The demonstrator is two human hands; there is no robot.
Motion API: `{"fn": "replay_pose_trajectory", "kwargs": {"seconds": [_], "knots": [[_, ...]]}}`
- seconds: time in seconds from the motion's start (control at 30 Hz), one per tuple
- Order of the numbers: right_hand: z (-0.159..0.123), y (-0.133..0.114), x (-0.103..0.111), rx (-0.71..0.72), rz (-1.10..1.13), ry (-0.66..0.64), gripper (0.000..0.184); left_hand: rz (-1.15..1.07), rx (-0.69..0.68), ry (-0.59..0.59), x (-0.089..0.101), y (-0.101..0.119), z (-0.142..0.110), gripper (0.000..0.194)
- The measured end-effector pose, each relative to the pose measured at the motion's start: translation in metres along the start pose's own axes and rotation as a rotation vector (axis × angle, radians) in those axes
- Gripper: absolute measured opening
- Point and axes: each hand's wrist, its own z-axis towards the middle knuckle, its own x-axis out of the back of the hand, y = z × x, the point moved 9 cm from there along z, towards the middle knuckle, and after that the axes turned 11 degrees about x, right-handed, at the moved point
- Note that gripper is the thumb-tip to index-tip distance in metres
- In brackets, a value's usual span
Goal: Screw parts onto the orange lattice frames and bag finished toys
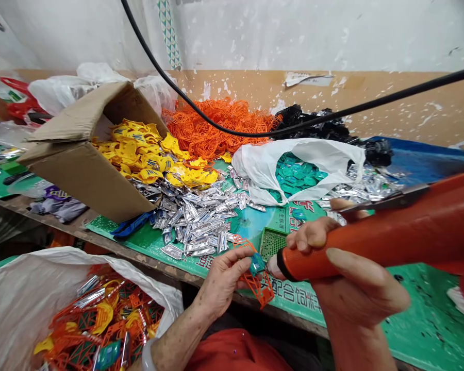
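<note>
My left hand (226, 278) pinches an orange plastic lattice frame (262, 289) with a teal translucent plastic piece (257, 264) on it. My right hand (355, 278) is wrapped round an orange-red power screwdriver (355, 239), held almost level with its tip pointing left. The tip end sits close beside the teal piece; whether it touches a screw I cannot tell. Just behind the tip lies a small green perforated tray (272, 242). A heap of silver plates (201, 221) spreads over the table beyond my left hand.
Yellow parts (150, 154) spill from a tipped cardboard box (85, 154). Orange frames (220, 123) pile by the wall. A white bag (255, 165) holds teal pieces (297, 172). A sack (170, 293) of assembled parts stands lower left. A black cable (224, 131) hangs across the view.
</note>
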Motion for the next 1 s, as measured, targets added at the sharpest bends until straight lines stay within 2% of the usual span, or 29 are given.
{"fn": "replay_pose_trajectory", "kwargs": {"seconds": [0.57,1.0], "knots": [[-0.0011,0.0068,0.0025,-0.032,-0.080,0.041,0.040,0.094,-0.069,0.027,0.0017,0.0039,0.0003,0.044],[-0.0047,0.0077,-0.0014,-0.029,-0.119,0.041,0.041,0.069,-0.032,0.062,0.0037,-0.0016,0.0003,0.047]]}}
